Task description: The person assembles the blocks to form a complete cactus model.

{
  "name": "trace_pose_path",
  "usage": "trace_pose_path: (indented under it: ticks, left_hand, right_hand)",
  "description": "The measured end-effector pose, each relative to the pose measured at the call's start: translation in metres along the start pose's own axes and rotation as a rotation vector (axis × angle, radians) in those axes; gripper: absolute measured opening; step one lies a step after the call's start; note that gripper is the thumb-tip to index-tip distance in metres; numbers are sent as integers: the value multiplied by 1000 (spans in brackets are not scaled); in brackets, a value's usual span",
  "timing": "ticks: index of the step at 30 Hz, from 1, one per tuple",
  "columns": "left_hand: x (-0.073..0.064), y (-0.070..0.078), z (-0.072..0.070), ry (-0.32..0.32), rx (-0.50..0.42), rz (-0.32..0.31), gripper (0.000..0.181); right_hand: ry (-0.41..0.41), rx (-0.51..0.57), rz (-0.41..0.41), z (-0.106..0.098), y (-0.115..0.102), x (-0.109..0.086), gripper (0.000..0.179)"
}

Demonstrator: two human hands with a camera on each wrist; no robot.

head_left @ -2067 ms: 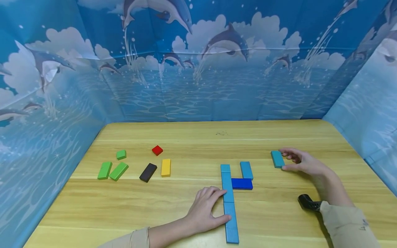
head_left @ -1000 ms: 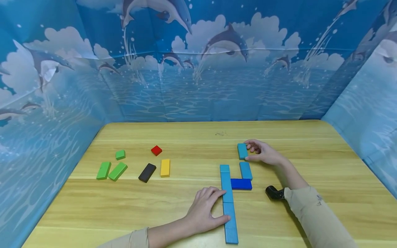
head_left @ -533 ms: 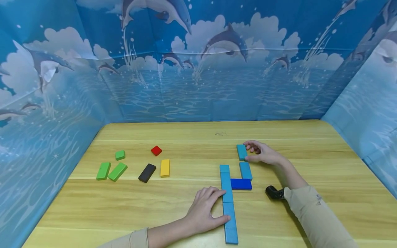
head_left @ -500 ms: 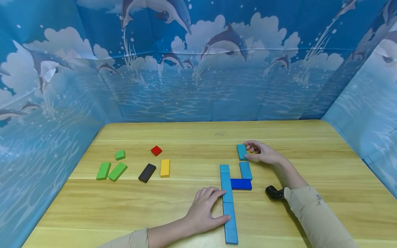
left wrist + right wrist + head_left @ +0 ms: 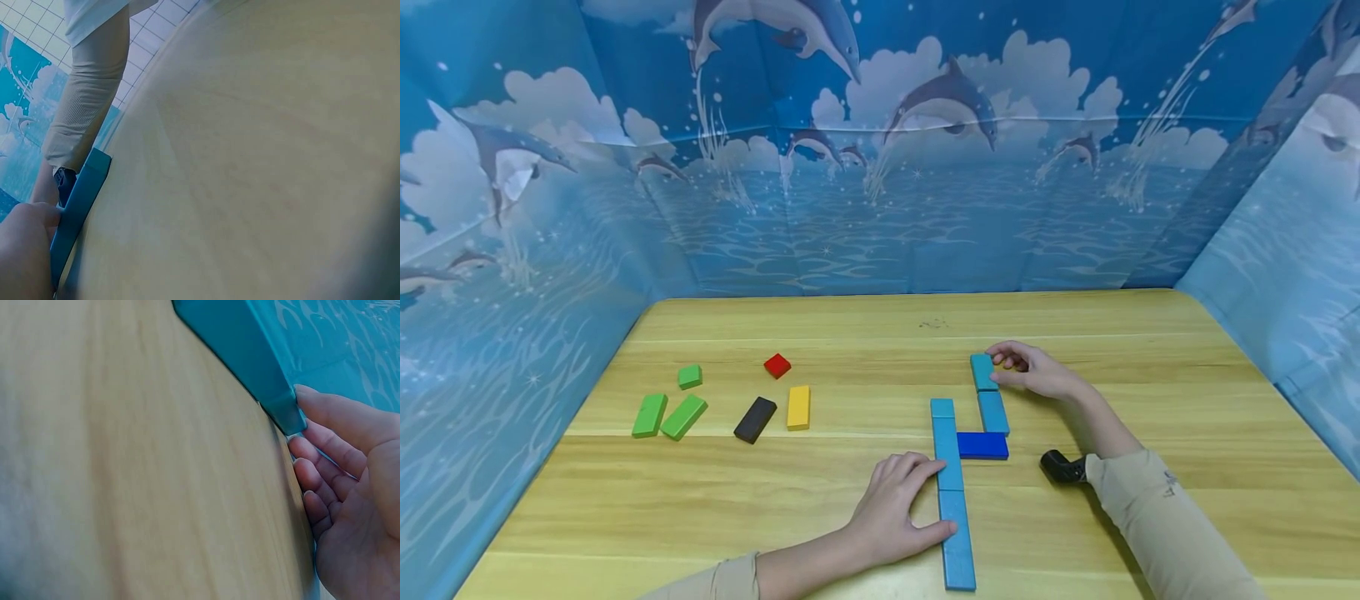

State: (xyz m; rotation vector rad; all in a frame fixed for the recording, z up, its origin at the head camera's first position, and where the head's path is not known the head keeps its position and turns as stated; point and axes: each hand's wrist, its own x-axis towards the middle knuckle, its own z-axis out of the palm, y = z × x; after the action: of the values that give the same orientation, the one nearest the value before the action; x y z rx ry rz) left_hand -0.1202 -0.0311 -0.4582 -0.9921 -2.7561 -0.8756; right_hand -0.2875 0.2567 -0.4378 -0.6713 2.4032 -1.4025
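The wooden table (image 5: 625,517) is spreading before me, a long light-blue row (image 5: 957,560) running down it. My left hand (image 5: 895,510) is resting thumb and fingertip on that row, fingers loosely extended. My right hand (image 5: 1036,372), fingers half-bent, is pinching the far light-blue block (image 5: 981,372) at its right side, which is meeting the near light-blue block (image 5: 994,413) end to end. A red block (image 5: 777,366) is sitting well leftward.

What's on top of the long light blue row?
The left hand: its thumb lies over the light blue row and a fingertip reaches its edge. I can't see the bits right beneath them.
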Motion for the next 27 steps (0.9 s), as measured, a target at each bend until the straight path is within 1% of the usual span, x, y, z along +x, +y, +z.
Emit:
trace_pose_path:
  ticks: [10,21,27]
  left_hand:
    - [0,1,-1,-2,3,-1,63]
    - [0,1,0,12,7,6,63]
    - [0,1,0,10,4,4,63]
  right_hand:
    - [9,-22,-21,0,0,-1,41]
    - [9,-31,-17,1,-4,-3,41]
    - [6,-22,-3,0,-4,-3,41]
